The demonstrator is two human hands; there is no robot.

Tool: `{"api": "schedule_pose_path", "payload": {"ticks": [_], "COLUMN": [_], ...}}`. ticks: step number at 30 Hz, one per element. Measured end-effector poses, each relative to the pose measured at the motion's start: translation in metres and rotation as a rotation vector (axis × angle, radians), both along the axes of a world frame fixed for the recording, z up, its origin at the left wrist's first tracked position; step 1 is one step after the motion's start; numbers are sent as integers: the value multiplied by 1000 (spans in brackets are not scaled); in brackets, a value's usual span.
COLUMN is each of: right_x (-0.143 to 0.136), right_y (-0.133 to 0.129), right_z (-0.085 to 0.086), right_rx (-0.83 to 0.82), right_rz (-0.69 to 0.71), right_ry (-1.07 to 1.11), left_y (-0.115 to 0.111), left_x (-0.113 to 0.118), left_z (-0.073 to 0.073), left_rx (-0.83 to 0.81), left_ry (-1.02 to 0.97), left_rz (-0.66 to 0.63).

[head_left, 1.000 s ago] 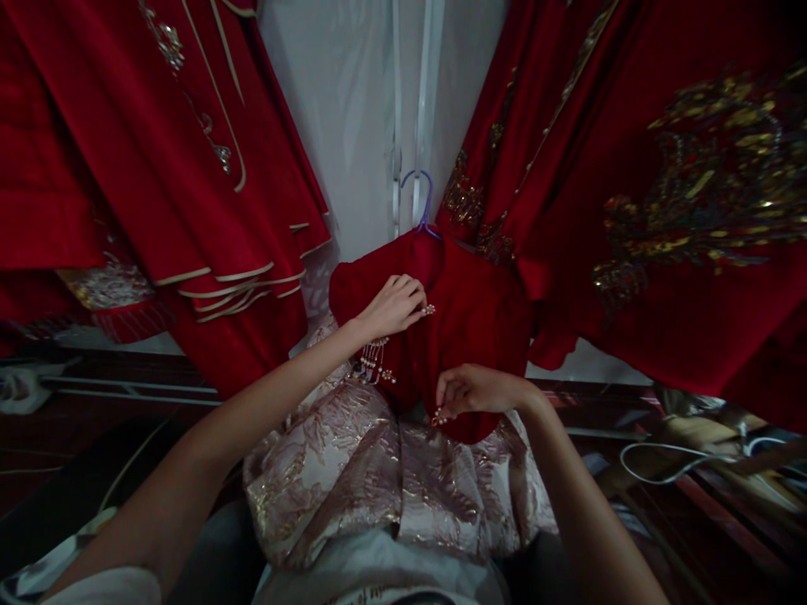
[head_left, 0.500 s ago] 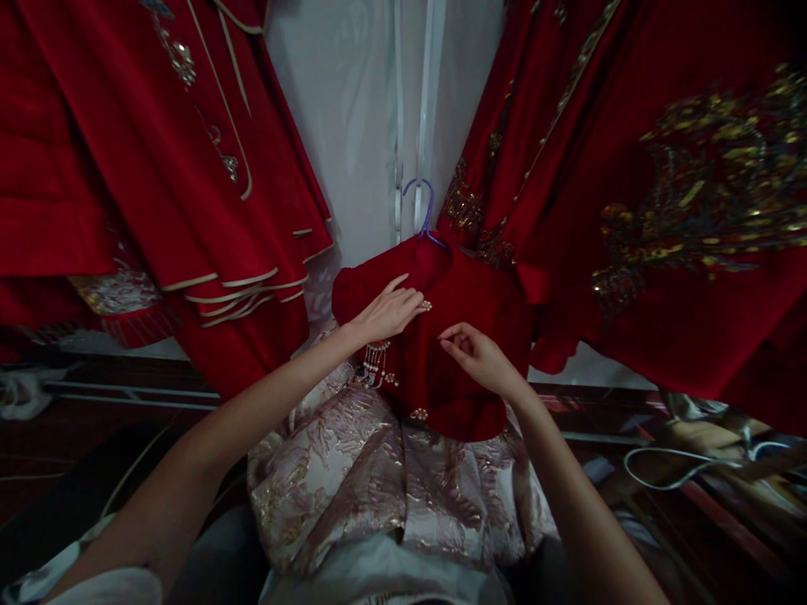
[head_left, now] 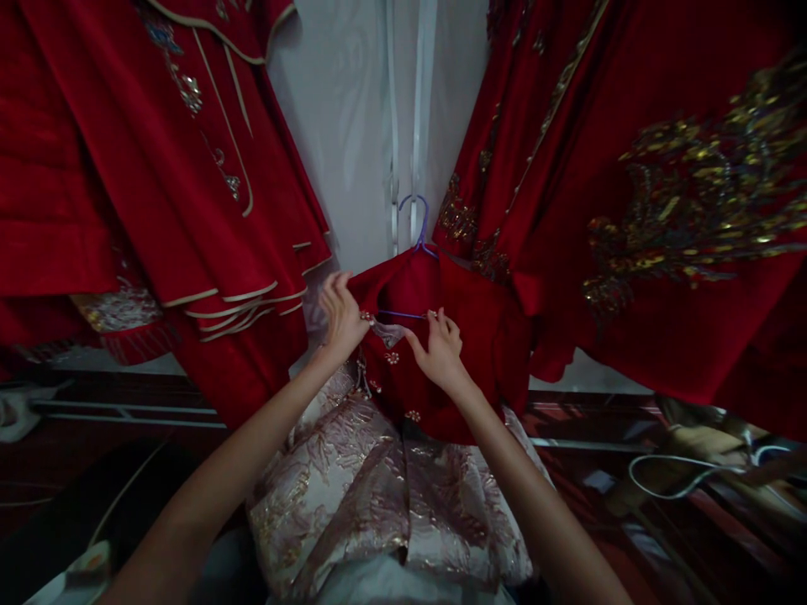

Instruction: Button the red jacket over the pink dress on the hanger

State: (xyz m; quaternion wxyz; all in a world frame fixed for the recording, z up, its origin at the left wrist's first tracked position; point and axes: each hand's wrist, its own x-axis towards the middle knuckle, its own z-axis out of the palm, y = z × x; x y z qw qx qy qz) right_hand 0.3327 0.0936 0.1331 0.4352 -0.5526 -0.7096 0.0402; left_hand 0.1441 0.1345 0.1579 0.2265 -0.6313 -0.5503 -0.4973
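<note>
A short red jacket (head_left: pixel 485 328) on a purple hanger (head_left: pixel 421 227) rests over a pale pink and gold brocade garment (head_left: pixel 353 470) on my lap. Its neck stands open, with the hanger's bar showing across it. My left hand (head_left: pixel 342 321) pinches the front edge by a beaded button, its other fingers raised. On the facing edge, my right hand (head_left: pixel 440 346) has thumb and fingers closed on the cloth. Between the hands a pale strip of lining (head_left: pixel 389 332) shows. Flower-like beaded buttons (head_left: pixel 392 358) run down the front below.
Red garments with pale piping (head_left: pixel 239 227) hang at the left. More red garments (head_left: pixel 656 336) with gold sequin work hang at the right. Behind stands a white panel (head_left: pixel 340 109). A white cord loop (head_left: pixel 668 494) lies among clutter at the lower right.
My left hand has moved left and my right hand left and inward, both now gripping the jacket's front edges. The neck opening has spread, baring the hanger's bar and lining.
</note>
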Motion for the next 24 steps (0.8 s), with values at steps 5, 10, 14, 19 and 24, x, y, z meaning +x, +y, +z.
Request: {"api": "schedule_pose_path", "payload": {"ticks": [5, 10, 14, 19, 24], "right_x": [28, 74, 107, 139, 167], "right_y": [-7, 1, 16, 45, 70], "right_z": [-11, 2, 25, 39, 36], "right_rx": [65, 207, 299, 303, 144], "right_rz": [-396, -449, -424, -287, -3], "right_ry": [-305, -377, -387, -351, -211], "left_y": [20, 46, 51, 36, 23], "left_x": [-36, -64, -73, -84, -92], "left_z": [-15, -9, 15, 39, 39], "left_rx": [-42, -175, -202, -520, -1023], "left_ry": [-334, -502, -575, -780, -994], "left_rz": [-47, -284, -417, -473, -427]}}
